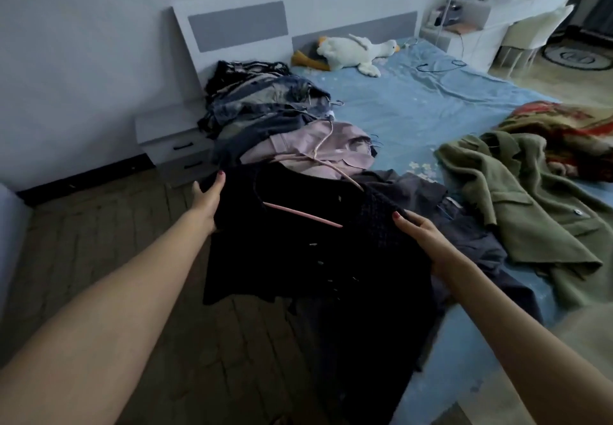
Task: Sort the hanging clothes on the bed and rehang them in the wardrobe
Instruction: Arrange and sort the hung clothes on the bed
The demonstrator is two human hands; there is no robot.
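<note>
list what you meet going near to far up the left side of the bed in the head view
black top held by left hand and right hand → pink garment → pile of dark clothes → plush goose → headboard

The black top is matt knit cloth on a smooth pink hanger. The green coat looks woolly, the floor dull wood, the headboard glossy.

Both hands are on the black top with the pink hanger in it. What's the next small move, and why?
Probably lift the black top clear of the bed. The left hand and right hand each hold a shoulder, the pink hanger is already inside the neckline, and the hem drapes over the bed edge onto other clothes.
</note>
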